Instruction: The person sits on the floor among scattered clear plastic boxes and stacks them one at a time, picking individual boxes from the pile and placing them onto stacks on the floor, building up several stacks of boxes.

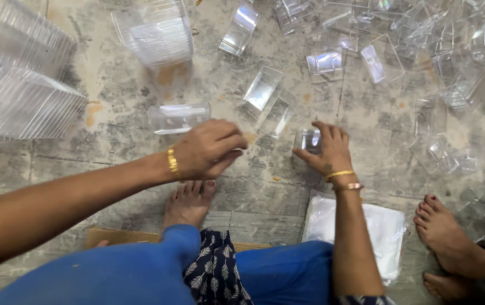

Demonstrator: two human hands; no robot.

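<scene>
Two hands work low over the grey stone floor point(112, 141). Fingers of the right hand point(329, 151) wrap a small clear plastic box point(309, 139) resting there. The left hand point(207, 149) is curled tight; what it pinches, I cannot tell. Best to hold the thin box gently, so it won't crack.

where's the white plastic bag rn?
Head view, lower right: the white plastic bag lies on the stone floor under the right forearm, between the blue-clad knee and another person's bare feet.
</scene>
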